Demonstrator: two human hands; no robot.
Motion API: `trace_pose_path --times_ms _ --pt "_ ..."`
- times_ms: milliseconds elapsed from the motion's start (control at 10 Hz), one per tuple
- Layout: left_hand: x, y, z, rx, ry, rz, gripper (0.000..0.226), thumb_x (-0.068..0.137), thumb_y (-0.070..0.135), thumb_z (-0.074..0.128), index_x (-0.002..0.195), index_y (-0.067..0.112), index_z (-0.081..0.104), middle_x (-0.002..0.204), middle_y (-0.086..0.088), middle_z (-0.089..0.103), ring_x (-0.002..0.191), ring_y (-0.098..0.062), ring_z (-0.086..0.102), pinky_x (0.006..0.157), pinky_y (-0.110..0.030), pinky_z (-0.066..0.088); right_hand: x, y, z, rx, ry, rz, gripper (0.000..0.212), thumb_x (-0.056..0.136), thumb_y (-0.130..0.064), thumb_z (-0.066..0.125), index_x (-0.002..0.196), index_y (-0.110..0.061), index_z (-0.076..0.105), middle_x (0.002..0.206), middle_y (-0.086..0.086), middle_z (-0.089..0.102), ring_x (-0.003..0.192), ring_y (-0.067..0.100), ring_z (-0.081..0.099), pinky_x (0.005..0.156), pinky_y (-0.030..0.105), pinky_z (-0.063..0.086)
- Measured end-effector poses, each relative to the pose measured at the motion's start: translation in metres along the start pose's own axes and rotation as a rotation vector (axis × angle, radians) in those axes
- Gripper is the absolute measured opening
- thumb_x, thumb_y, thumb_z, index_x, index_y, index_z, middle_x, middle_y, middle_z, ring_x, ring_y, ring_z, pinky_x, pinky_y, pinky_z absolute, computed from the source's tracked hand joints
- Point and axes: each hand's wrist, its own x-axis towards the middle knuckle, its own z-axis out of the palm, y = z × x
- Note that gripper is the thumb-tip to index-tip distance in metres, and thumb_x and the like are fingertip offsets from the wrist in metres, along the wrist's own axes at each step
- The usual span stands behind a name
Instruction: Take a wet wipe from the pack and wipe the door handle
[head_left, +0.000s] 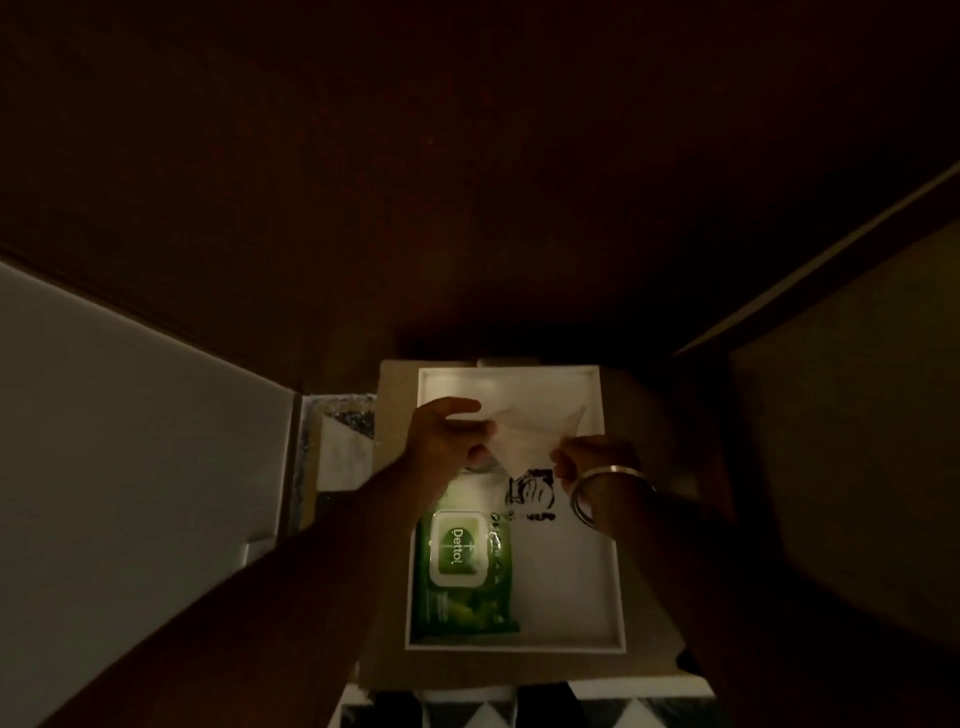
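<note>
A thin, translucent wet wipe (524, 431) was stretched between both hands above the far half of a white rectangular tray (615, 587). The left hand (449, 436) pinched its left edge with closed fingers, and the right hand (589, 460), a metal bangle (608, 491) on its wrist, pinched the right. The sheet ran left to right, limp and creased. The glossy green pack (462, 571) lay flat in the tray's near-left part, lid closed, its long axis running near to far.

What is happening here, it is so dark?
A person holds a wet wipe spread between the left hand and the right hand, above a white tray. The green pack lies in the tray with its lid shut. No door handle is visible.
</note>
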Motion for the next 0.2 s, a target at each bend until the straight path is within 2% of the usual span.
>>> trace_pose_path --times_ms 100,200 --pt "0.033 -0.012 0.009 0.136 0.015 0.064 0.039 0.079 -0.011 0.070 0.116 -0.005 0.060 0.115 -0.027 0.064 0.071 -0.010 0.068 0.064 -0.022 0.057 0.033 0.005 -0.001 -0.050 0.043 -0.001 0.013 0.094 0.002 0.056 0.100 0.011 0.063 0.096 0.025 0.066 0.062 0.022 0.056 0.054 0.029 0.048" --pt "0.044 -0.021 0.011 0.339 0.080 0.124 0.045 0.086 0.002 0.068 0.129 0.005 0.053 0.126 -0.020 0.060 0.109 -0.024 0.061 0.096 -0.038 0.050 0.052 0.011 -0.006 -0.133 0.102 0.024 0.037 0.100 -0.001 0.045 0.135 0.010 0.049 0.140 0.024 0.053 0.110 0.037 0.061 0.095 0.045 0.052"
